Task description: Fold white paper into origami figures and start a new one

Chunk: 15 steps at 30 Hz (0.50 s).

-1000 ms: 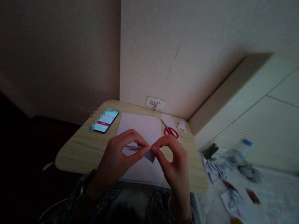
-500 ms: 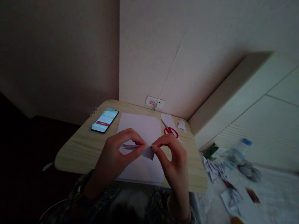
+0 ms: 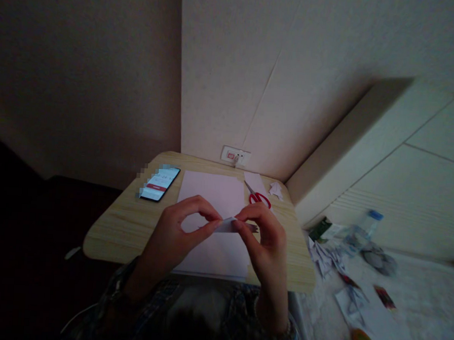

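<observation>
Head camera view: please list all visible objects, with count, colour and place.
rounded wood-grain table: 1, pale yellow, centre
large flat paper sheets: count unclear, white, on table
small folded paper: 1, white, over sheets
red-handled metal scissors: 1, red and grey, table's right
narrow flat paper strip: 1, white, by scissors
small irregular paper piece: 1, white, right of scissors
rectangular smartphone: 1, black, lit, table's left
plastic socket: 1, white, on pale wall
clear plastic bottle: 1, blue cap, right of table
blurred loose items: several, mixed colours, around bottle
thin cable: 1, white, lower left
patterned sleeves: 2, dark, lower centre
left hand: 1, bare, pinching small folded paper
right hand: 1, bare, likewise
</observation>
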### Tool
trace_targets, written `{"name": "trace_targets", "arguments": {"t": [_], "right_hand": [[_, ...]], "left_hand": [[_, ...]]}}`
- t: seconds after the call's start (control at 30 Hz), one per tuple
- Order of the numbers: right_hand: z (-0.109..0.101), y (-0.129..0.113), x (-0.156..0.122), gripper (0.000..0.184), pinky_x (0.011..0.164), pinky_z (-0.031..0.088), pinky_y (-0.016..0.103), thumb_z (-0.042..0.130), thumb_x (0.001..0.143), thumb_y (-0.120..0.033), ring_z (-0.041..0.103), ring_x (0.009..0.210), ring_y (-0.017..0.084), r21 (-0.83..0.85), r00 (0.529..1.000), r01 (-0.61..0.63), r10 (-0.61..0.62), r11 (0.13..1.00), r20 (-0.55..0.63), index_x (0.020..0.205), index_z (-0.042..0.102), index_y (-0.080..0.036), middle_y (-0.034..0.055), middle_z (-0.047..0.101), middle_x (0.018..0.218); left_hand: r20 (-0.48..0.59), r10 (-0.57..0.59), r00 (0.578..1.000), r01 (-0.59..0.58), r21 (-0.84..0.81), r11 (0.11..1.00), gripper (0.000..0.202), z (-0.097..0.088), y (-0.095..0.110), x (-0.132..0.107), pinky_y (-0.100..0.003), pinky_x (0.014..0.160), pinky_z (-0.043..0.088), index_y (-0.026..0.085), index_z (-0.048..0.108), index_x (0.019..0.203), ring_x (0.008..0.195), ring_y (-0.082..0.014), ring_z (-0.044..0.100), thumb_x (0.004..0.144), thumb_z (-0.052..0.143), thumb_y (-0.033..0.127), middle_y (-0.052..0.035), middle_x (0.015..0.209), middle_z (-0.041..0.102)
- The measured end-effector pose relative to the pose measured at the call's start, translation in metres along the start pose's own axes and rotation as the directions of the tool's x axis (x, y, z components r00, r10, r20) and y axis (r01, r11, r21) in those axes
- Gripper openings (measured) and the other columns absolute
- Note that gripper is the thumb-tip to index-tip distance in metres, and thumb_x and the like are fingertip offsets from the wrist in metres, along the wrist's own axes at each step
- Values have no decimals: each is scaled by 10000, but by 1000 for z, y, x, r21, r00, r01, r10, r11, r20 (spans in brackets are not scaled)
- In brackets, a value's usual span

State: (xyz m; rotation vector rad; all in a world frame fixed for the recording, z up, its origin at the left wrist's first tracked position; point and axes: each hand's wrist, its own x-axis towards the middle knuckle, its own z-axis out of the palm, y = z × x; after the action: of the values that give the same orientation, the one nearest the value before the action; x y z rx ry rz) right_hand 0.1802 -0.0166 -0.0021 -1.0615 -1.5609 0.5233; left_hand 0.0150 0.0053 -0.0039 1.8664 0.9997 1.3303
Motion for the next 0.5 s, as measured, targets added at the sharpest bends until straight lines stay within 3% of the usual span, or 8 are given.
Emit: {"name": "trace_targets", "arguments": {"t": [0.5], "right_hand": [[-1,-4,1,77,644,459,266,632,813,-172,557,710,146,-43,998,37,-35,998,50,750,612,-211,-3,603,730]], "left_hand": [[-115,99,988,-97,24,995,105,2,4,-3,-248,684,450,202,602,712,715,-123,578,768,622,116,25,716,607]]}}
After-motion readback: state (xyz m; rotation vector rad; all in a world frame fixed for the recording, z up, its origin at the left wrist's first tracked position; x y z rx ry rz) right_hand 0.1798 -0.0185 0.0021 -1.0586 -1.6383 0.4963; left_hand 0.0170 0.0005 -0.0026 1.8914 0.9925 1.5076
